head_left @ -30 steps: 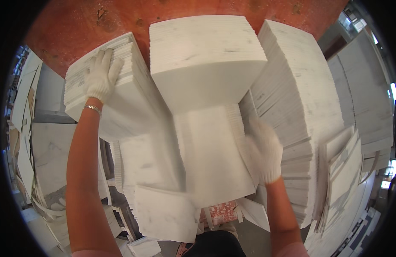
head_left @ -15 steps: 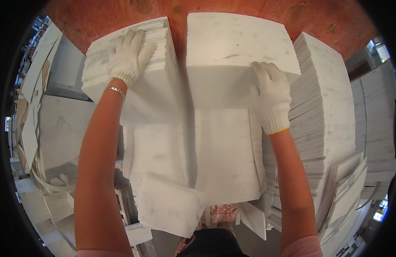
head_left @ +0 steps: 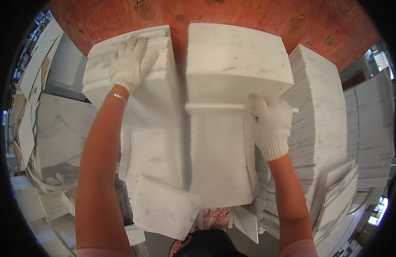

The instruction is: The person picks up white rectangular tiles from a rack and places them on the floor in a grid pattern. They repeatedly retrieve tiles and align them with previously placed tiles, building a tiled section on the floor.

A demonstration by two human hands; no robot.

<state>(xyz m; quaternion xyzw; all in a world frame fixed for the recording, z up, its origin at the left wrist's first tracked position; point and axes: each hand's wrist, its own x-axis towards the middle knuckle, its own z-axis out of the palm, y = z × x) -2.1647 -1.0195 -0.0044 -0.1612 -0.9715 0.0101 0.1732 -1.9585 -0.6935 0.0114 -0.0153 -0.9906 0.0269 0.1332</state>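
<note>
My left hand [head_left: 130, 63], in a white knit glove, lies spread on the edges of the left stack of white marble tiles [head_left: 97, 70]. At the middle stack of tiles [head_left: 238, 49], my gloved right hand [head_left: 271, 124] has its fingers curled over the right end of a single marble tile [head_left: 217, 107]. That tile shows mostly as a thin, motion-blurred edge, apart from the stack's front face. Below it lies a lower run of tiles [head_left: 219, 158] with their broad faces up.
A red-stained wooden board [head_left: 181, 13] stands behind the stacks. Another long tile row [head_left: 324, 103] runs along the right. A loose tile [head_left: 163, 207] lies aslant near my body. Leaning slabs [head_left: 335, 192] flank the right side, and a grey-veined slab [head_left: 63, 132] stands at left.
My right hand has come down toward me from the middle stack's upper edge, bringing one tile away from its front face. The left hand stays on its stack. The whole view has shifted slightly.
</note>
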